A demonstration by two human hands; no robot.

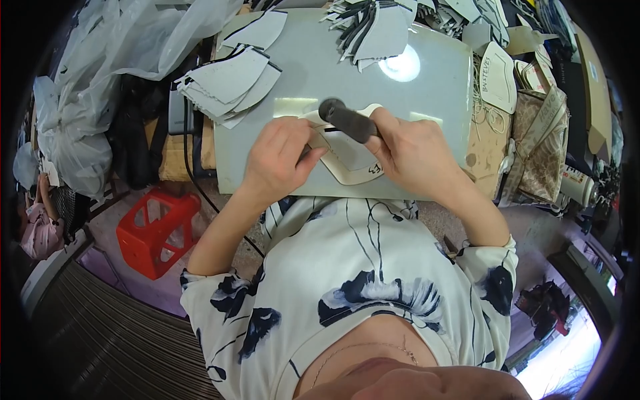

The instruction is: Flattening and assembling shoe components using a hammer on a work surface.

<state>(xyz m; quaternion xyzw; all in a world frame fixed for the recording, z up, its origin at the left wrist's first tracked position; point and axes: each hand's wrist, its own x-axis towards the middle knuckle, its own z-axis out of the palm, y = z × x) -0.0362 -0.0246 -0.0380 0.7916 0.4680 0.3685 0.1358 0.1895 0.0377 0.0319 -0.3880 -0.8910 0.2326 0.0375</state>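
Fingers [389, 127] of the right hand [417, 150] are curled snugly round a dark, round-ended tool [348, 121], maybe a small hammer or just a chunky handle, honestly can't tell. The left hand [277, 157] sits just left of centre, fingers bent at the left edge of a curved white panel with a cream border [350, 159]; its thumb is a bit apart from the index finger, and whether they're really pinching anything, no idea. The panel's mid-frame, near the lower edge of the pale grey-green tabletop [307, 60]. My read: left steadies, right works the tool on the panel, so the next move calls for a firm hold and decent aim. Annoyingly, the tool blocks part of the panel's upper half, the right hand hides its right side, and the dark marking [377, 169] is half covered. Up top, one stack of cut pieces [383, 33] runs off the frame.
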